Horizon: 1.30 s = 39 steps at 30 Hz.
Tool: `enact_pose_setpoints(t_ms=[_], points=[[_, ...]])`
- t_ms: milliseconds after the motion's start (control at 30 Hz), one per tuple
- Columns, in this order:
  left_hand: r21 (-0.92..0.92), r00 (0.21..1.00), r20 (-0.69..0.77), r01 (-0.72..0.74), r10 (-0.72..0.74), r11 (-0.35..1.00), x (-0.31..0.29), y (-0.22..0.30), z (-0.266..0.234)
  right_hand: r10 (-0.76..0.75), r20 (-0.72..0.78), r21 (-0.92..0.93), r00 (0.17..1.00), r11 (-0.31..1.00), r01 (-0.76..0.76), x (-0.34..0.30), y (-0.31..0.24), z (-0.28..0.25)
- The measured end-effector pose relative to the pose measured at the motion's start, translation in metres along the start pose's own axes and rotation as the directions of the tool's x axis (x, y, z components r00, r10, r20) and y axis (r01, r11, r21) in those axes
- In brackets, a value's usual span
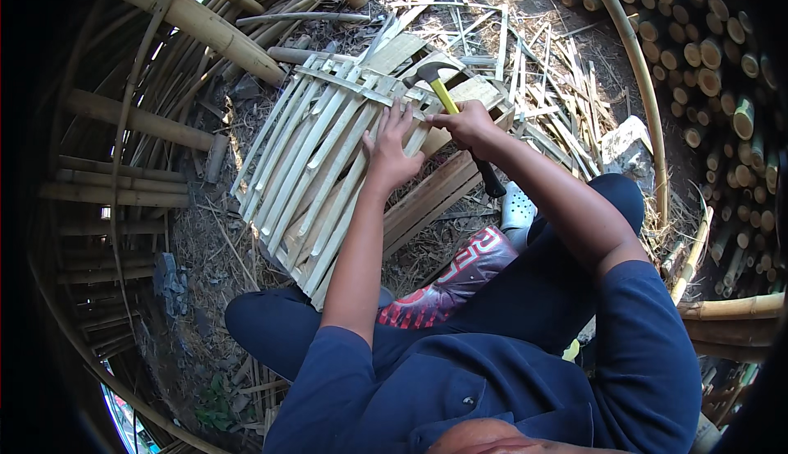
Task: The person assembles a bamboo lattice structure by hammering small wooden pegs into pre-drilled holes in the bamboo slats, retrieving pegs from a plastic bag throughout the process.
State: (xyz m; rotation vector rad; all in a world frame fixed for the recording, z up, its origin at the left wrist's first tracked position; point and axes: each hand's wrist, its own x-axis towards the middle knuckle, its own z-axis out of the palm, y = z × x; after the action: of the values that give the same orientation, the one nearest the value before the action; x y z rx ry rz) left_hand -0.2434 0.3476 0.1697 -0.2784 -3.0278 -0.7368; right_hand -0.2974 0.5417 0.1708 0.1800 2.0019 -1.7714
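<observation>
My right hand (471,126) is closed round the shaft of a hammer (444,96) with a dark metal head, yellow shaft and black grip. The head is raised beside my left hand, over the far end of a slatted bamboo panel (316,158). Its pale slats run side by side under a thin cross strip (349,84). My left hand (392,146) lies on the panel with fingers stretched toward that strip; whether a nail is beneath the fingertips is hidden. Wooden boards (435,199) lie under the panel's right side.
Split bamboo strips (538,84) litter the ground beyond the panel. Cut bamboo poles (698,60) are stacked at far right, and thick bamboo poles (197,27) stand at left. A printed red and grey bag (460,277) and a white clog (517,208) are near my legs.
</observation>
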Motion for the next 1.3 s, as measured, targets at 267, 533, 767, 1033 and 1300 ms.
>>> enact_pose_setpoints(t_ms=[267,533,767,1033,1300], points=[[0.014,0.999,0.017,0.03,-0.03,0.999,0.011,-0.016,-0.006,0.085,0.037,-0.076,0.996,0.994,-0.082,0.016,-0.015,0.006],[-0.058,0.985,-0.16,-0.077,0.067,0.995,0.052,-0.021,-0.02,0.114,-0.041,-0.258,0.993,0.959,-0.12,0.029,-0.007,-0.006],[0.068,0.984,-0.179,0.011,0.002,0.998,0.135,-0.042,-0.01,0.007,-0.087,-0.336,0.996,0.941,-0.036,0.021,-0.011,0.005],[0.109,0.985,-0.174,0.034,-0.015,0.994,0.141,-0.052,0.018,-0.031,-0.154,-0.354,0.988,0.935,-0.026,0.022,-0.008,0.004],[-0.045,0.969,-0.246,-0.02,0.008,0.999,0.138,-0.055,0.015,-0.475,-0.086,-0.631,0.875,0.706,0.321,0.008,-0.01,0.005]])
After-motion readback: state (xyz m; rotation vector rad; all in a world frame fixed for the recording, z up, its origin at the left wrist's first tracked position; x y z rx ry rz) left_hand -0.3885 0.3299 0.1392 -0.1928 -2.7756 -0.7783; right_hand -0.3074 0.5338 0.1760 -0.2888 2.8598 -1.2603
